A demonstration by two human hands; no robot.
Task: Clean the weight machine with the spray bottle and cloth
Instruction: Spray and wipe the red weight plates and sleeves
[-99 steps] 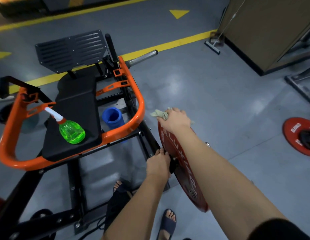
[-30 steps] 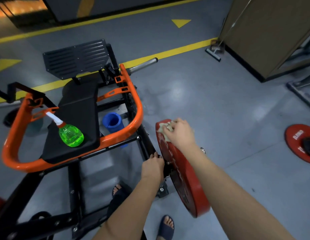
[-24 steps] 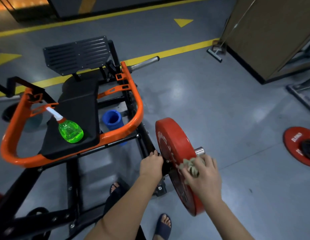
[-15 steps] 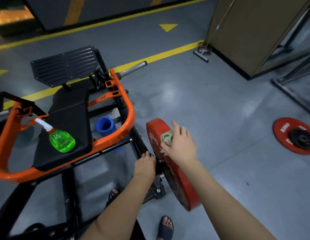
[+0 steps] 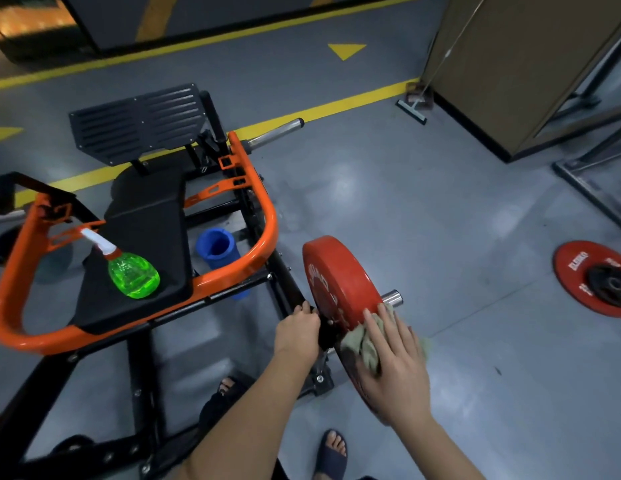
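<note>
Fingers (image 5: 376, 329) of the right hand (image 5: 395, 368) lie spread, pressing the cloth (image 5: 362, 344) on the plate's (image 5: 340, 271) near rim. Moments ago they rubbed its top, so wiping has swept downward. Left hand (image 5: 297, 329) grips the frame (image 5: 285, 271) just left of the plate. Open floor (image 5: 475, 341) lies right; the bottle (image 5: 134, 275) stands well left.

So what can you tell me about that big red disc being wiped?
The red weight plate is a thick, rubbery-looking disc with pale lettering on its face. It stands on edge on a shiny metal peg jutting from the black frame. The right hand presses a greenish cloth flat against its rim; the left hand grips that frame beside it.
</note>
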